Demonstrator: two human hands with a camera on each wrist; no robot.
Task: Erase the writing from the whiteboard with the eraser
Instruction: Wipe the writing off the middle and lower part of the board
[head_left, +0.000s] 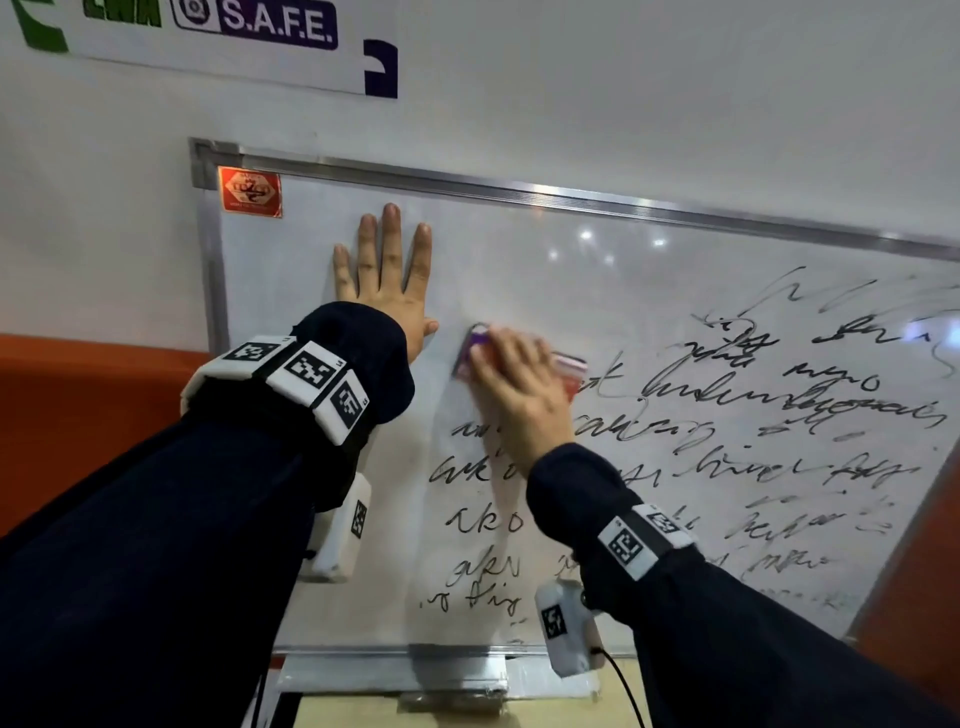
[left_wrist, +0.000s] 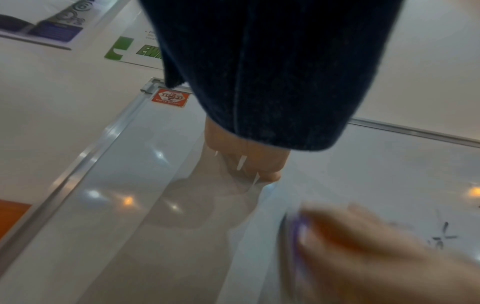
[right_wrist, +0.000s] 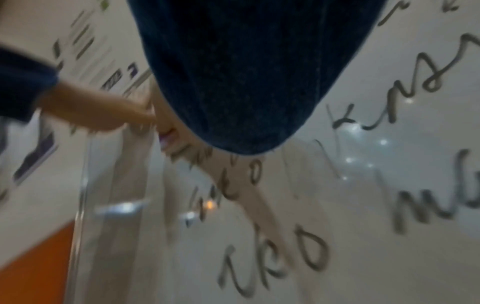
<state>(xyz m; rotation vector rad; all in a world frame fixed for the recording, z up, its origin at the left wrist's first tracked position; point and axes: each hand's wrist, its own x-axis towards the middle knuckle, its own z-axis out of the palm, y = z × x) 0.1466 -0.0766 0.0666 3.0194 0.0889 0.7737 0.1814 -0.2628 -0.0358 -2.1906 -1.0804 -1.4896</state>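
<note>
Black writing (head_left: 737, 415) covers the right and lower parts of the board (head_left: 519, 270), and we see the eraser (head_left: 480, 345) at the left end of its upper lines, pressed to the surface under our right hand (head_left: 519, 389), whose fingers curl over its back and grip it. Its long axis runs roughly left to right, tilted slightly down toward the right. Nearly all remaining ink lies to the right of and below the grip; the patch up and to the left is clean. We judge that the coming strokes should travel rightward and downward. Our left hand (head_left: 384, 280) lies flat, fingers straight, on the clean area just beside the eraser, holding nothing and bracing the board.
</note>
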